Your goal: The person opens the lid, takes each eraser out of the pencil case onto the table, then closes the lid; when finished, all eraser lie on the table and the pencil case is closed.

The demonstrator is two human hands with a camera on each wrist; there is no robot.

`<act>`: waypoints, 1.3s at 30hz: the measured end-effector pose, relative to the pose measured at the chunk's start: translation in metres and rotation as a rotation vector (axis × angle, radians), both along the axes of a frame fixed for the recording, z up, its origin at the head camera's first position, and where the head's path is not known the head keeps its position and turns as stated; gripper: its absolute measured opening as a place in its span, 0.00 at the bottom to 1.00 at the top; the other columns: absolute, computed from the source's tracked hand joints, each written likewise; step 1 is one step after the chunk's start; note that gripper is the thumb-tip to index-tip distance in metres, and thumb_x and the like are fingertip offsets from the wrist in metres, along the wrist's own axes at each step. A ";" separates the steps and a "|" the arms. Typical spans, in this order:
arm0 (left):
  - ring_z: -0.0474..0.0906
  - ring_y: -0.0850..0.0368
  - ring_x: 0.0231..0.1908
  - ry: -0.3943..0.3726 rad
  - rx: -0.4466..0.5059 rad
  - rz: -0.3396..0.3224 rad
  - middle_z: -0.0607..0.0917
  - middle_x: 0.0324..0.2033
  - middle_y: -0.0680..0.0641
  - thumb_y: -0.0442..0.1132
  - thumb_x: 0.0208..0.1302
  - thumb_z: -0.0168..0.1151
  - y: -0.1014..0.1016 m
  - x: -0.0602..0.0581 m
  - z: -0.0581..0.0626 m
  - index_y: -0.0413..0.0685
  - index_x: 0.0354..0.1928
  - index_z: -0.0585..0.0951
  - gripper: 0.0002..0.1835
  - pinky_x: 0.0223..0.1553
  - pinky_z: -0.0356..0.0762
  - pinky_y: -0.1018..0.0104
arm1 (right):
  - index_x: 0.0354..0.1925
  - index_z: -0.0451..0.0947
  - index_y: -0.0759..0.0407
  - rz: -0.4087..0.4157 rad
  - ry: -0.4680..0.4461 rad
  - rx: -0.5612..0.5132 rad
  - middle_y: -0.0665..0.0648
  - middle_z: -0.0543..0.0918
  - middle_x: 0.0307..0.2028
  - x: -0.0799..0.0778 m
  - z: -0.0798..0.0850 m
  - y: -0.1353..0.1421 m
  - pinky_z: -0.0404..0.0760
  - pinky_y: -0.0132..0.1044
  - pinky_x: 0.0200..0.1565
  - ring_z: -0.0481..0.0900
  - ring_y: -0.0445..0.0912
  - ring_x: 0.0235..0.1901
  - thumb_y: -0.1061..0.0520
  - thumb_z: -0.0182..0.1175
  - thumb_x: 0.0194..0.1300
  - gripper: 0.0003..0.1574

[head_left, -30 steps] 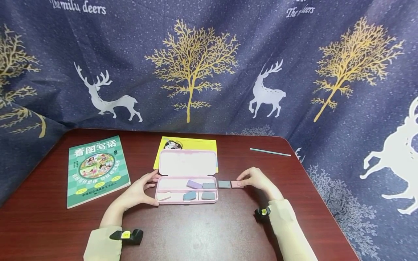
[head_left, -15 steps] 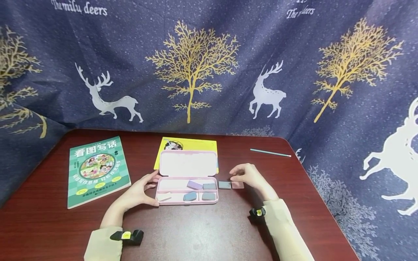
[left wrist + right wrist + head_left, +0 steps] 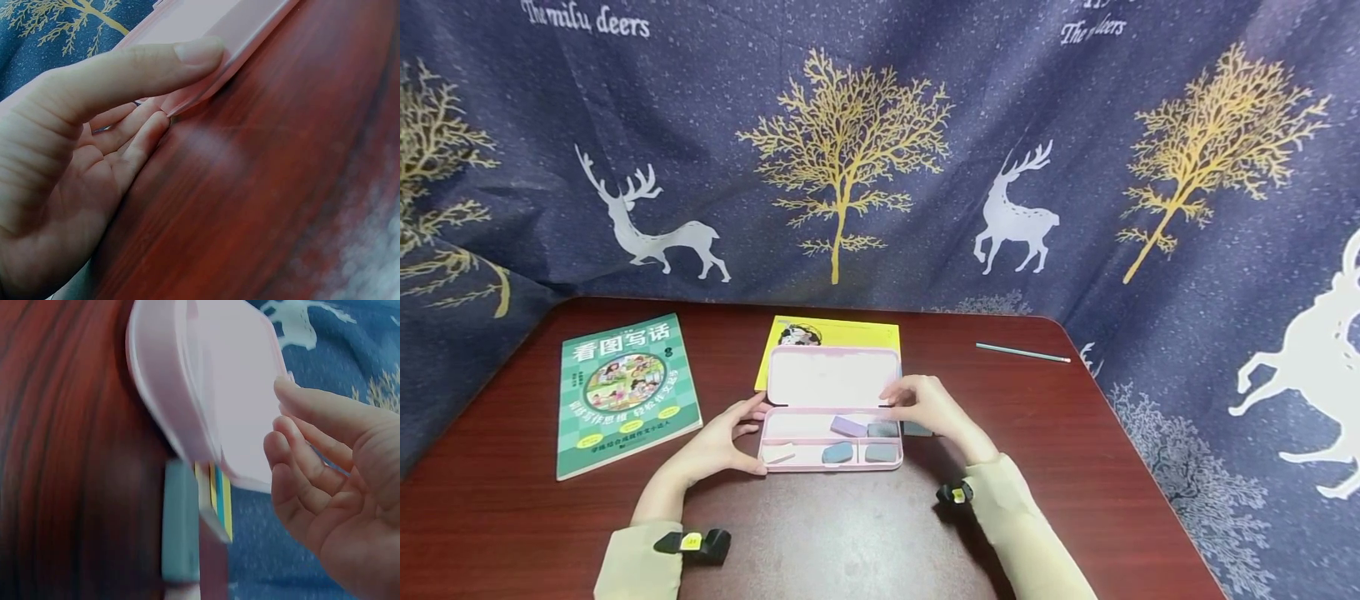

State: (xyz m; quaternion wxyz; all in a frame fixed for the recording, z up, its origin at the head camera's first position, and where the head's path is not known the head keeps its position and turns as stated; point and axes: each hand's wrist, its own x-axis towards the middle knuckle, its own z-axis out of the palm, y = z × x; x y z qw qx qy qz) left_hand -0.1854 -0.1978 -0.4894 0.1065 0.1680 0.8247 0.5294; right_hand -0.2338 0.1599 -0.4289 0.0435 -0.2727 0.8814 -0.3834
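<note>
A pink pencil case [image 3: 805, 421] lies with its lid raised in the head view. My left hand [image 3: 718, 446] holds its left end, thumb at the front corner and fingers along the side. Inside lie a purple eraser [image 3: 848, 426], a blue eraser [image 3: 837, 452], a thin white piece [image 3: 778, 455] and two grey erasers. My right hand [image 3: 934, 412] is over the right end, fingers loosely curled with nothing between them. Under it, a grey-blue eraser [image 3: 181, 519] lies on the table against the case, with a pinkish one [image 3: 182, 592] at the lower edge of the right wrist view.
A green book [image 3: 628, 392] lies on the left of the dark red table [image 3: 850, 533]. Behind the case is a yellow book [image 3: 850, 333], partly covered by the lid. A thin light-blue pencil [image 3: 1022, 352] lies at the back right. A patterned cloth hangs behind the table.
My right hand has let go of the pink eraser beside the grey one and moved left to the right end of the case. The left hand has kept its place.
</note>
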 end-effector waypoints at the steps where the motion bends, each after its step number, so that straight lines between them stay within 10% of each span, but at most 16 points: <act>1: 0.68 0.39 0.63 -0.002 0.002 0.002 0.70 0.62 0.37 0.39 0.39 0.82 0.000 0.000 0.000 0.36 0.74 0.54 0.62 0.60 0.74 0.77 | 0.41 0.86 0.62 0.013 0.007 0.002 0.57 0.88 0.34 0.001 0.000 -0.004 0.82 0.28 0.38 0.83 0.42 0.34 0.61 0.71 0.55 0.13; 14: 0.69 0.37 0.63 0.022 -0.010 -0.001 0.71 0.62 0.36 0.39 0.40 0.82 0.001 0.000 0.003 0.35 0.74 0.53 0.61 0.62 0.76 0.61 | 0.42 0.84 0.65 0.153 -0.014 0.019 0.59 0.88 0.36 0.008 -0.010 -0.039 0.83 0.27 0.41 0.86 0.46 0.36 0.62 0.70 0.56 0.14; 34: 0.68 0.39 0.63 0.009 0.004 0.007 0.71 0.62 0.37 0.39 0.38 0.83 0.000 0.001 0.000 0.36 0.74 0.53 0.63 0.60 0.74 0.78 | 0.53 0.81 0.68 0.196 -0.053 0.128 0.63 0.86 0.48 0.014 -0.007 -0.052 0.83 0.39 0.55 0.84 0.54 0.50 0.61 0.68 0.58 0.24; 39: 0.68 0.38 0.63 0.025 0.010 -0.009 0.71 0.62 0.36 0.38 0.40 0.82 -0.001 0.002 0.002 0.35 0.74 0.53 0.61 0.63 0.75 0.65 | 0.53 0.81 0.67 0.202 -0.053 0.152 0.63 0.86 0.48 0.014 -0.007 -0.053 0.83 0.39 0.54 0.84 0.52 0.50 0.63 0.66 0.60 0.21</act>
